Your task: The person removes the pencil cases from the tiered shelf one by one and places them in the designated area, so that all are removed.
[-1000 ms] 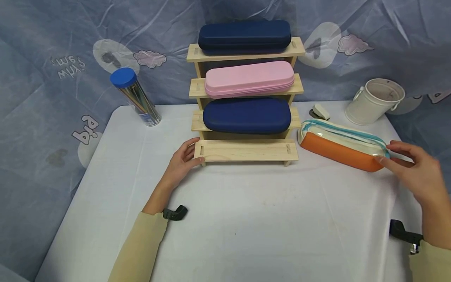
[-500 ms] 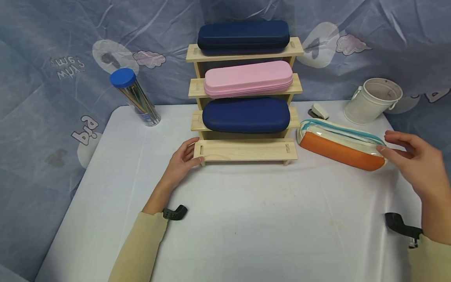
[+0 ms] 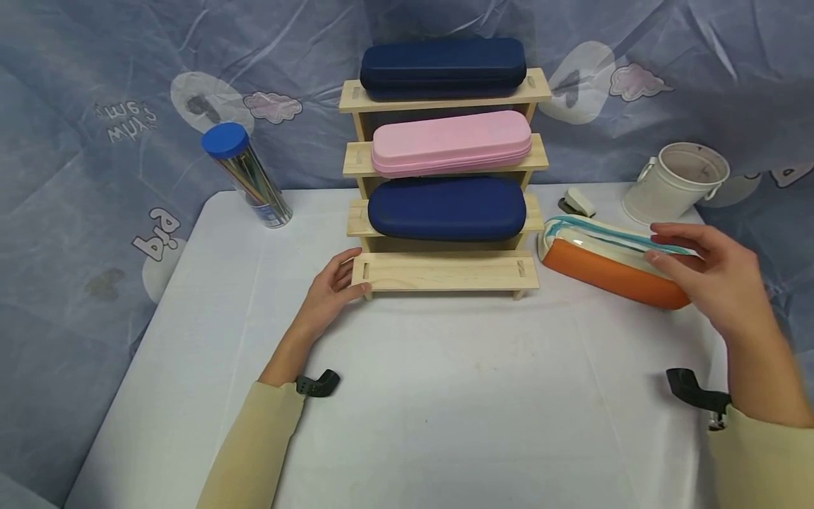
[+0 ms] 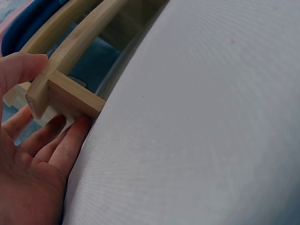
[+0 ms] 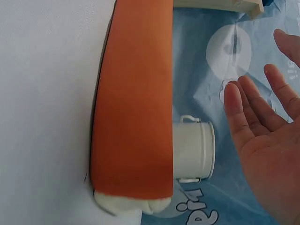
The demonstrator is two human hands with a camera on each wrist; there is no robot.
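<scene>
A tiered wooden rack (image 3: 445,272) stands at the back middle of the table. My left hand (image 3: 327,290) holds the left end of its bare lowest step; in the left wrist view the thumb lies on the board's edge and the fingers sit against the end support (image 4: 75,93). To the right lies an orange and cream pencil case (image 3: 604,272) with a clear top and teal zip. Over its right end is my right hand (image 3: 718,276), fingers loosely bent and parted. In the right wrist view that hand (image 5: 269,122) has nothing between its fingers, apart from the orange side (image 5: 136,103).
Higher steps bear a blue case (image 3: 448,208), a pink case (image 3: 451,143) and a dark navy case (image 3: 443,68). A white bucket (image 3: 674,184) and a small white item (image 3: 577,202) stand back right. A blue-lidded tube of sticks (image 3: 248,177) is back left.
My right hand has left the right end of the orange case and moved left above it. The left hand has stayed on the rack.
</scene>
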